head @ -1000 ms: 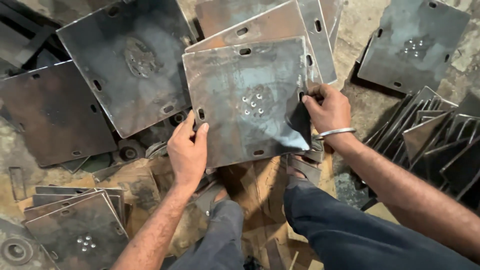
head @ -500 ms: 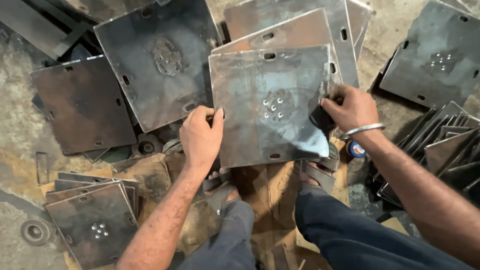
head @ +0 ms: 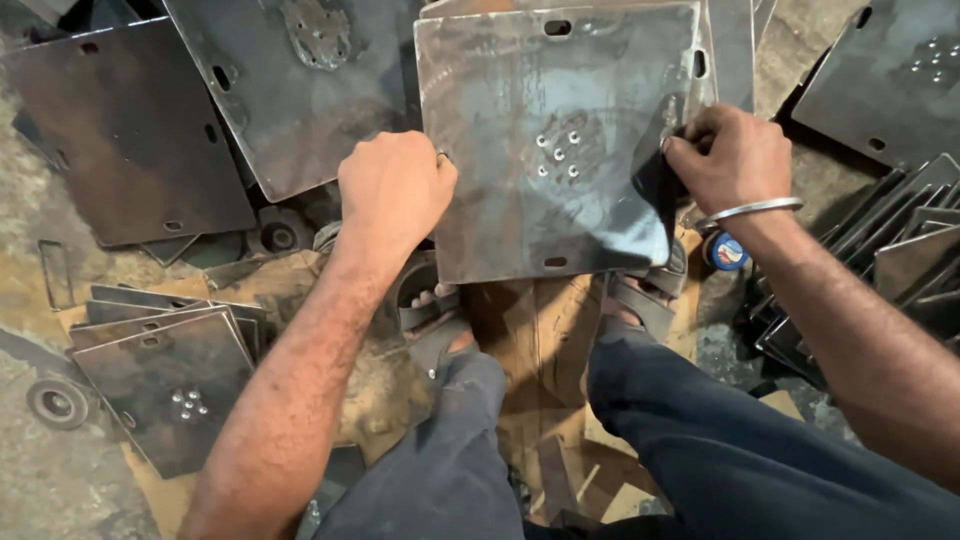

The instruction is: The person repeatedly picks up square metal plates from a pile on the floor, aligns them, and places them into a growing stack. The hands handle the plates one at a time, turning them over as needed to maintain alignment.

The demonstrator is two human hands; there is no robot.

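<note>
Above the sandalled feet (head: 440, 320), the left hand (head: 395, 190) and right hand (head: 728, 158) close on opposite edges of a square steel plate (head: 540, 110), steadying it level.

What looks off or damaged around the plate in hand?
The square steel plate held by the left hand and right hand looks intact. The plate behind it carries a rough, irregular patch near its holes. Other plates lie scattered at angles on the floor.
</note>
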